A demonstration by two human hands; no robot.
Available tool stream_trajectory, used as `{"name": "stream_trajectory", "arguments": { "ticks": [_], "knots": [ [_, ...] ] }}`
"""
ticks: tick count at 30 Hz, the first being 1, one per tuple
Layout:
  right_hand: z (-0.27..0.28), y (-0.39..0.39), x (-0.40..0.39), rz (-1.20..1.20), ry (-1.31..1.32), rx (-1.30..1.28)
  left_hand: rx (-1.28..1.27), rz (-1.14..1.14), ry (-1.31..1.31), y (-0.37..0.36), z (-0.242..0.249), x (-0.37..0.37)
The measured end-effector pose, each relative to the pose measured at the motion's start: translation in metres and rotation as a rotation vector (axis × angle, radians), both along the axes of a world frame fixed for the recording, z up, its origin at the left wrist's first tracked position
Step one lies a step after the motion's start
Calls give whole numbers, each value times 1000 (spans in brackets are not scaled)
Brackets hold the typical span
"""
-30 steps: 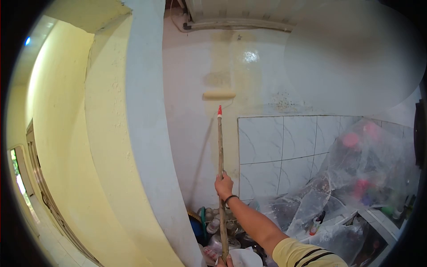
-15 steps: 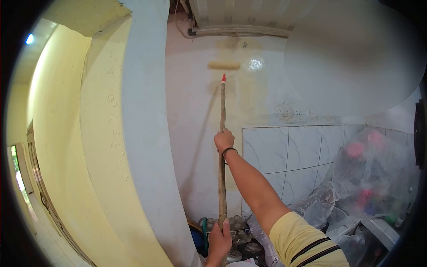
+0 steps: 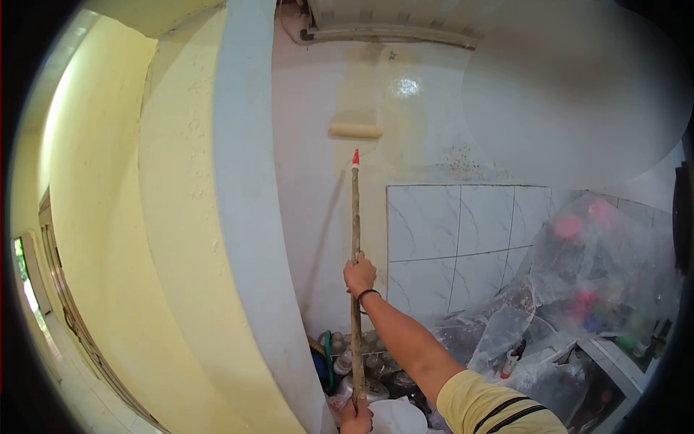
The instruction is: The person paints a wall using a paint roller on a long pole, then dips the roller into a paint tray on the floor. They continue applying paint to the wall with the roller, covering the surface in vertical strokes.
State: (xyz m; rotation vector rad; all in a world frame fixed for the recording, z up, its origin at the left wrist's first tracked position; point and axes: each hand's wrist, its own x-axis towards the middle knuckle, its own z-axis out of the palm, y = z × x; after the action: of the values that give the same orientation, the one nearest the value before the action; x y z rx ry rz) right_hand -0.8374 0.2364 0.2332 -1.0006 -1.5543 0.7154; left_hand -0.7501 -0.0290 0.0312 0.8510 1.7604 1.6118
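A paint roller (image 3: 355,131) with a cream sleeve rests against the wall, fixed by its red handle to a long wooden stick (image 3: 356,210). My right hand (image 3: 360,274), with a dark band on the wrist, is wrapped round the stick about midway up. Lower down, at the bottom edge of the view, my left hand (image 3: 356,417) grips the stick's lower part. Yellowish fresh-looking paint (image 3: 403,123) covers a band of the white wall around and beside the roller, with a shiny wet-looking spot near the top.
A pale pillar (image 3: 249,181) stands close on the left. White tiles (image 3: 423,220) cover the lower wall at right. Clear plastic sheeting (image 3: 549,282) drapes over household items. Glass jars (image 3: 372,362) and a white round item (image 3: 396,418) lie below. A pipe (image 3: 390,35) runs overhead.
The roller has moved down the wall and slightly left. Both hands have come down with the stick, and the view has shifted a little.
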Motion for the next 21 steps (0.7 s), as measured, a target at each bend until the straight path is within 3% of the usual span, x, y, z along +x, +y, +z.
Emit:
{"name": "stream_trajectory", "arguments": {
  "ticks": [3,6,9,15,18,21],
  "knots": [
    [-33,-17,7,5,-73,-54,137,76,-157,-17,-37,13],
    [-55,-28,10,-2,-86,-98,204,181,121,-4,-120,5],
    [-51,-44,19,-3,-62,-149,197,91,-41,-25,-87,16],
    [-21,-24,13,-2,-82,-79,178,113,47,2,-86,-1],
    [3,-12,6,-9,-94,-14,37,70,-236,-15,4,7],
    [29,6,-1,-28,-94,48,149,-259,-382,6,0,-19]
  ]
}}
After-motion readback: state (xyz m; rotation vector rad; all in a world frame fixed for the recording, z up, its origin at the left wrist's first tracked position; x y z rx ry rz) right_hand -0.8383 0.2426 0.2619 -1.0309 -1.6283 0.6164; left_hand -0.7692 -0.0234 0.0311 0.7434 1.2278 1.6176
